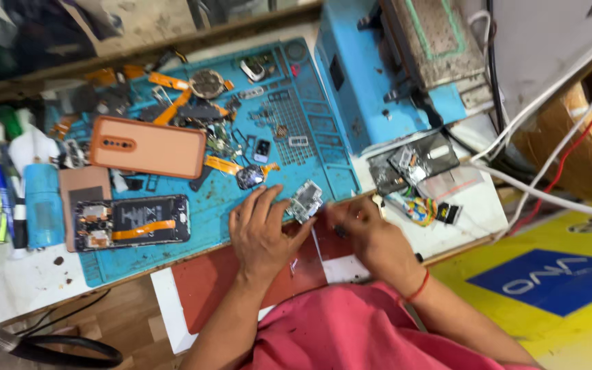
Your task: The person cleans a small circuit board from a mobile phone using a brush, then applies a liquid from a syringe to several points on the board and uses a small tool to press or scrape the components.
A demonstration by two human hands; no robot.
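Head view | your left hand [263, 231] is pinching the small metal module [305, 201]; right hand [368, 231] grip pressed together, contents unclear | module risks slipping onto loose parts [241, 147] at 11 o'clock on the blue mat [323, 164].

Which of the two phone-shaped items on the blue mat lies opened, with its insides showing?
The lower one, the opened phone, showing a dark battery and an orange ribbon cable. The peach back cover above it shows only its smooth outside.

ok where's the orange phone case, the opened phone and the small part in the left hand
orange phone case [149, 146], head view, middle of its flat back
opened phone [131, 221], head view, on the orange strip across its inside
small metal part [305, 200], head view, its middle, at the left hand [263, 229] fingertips
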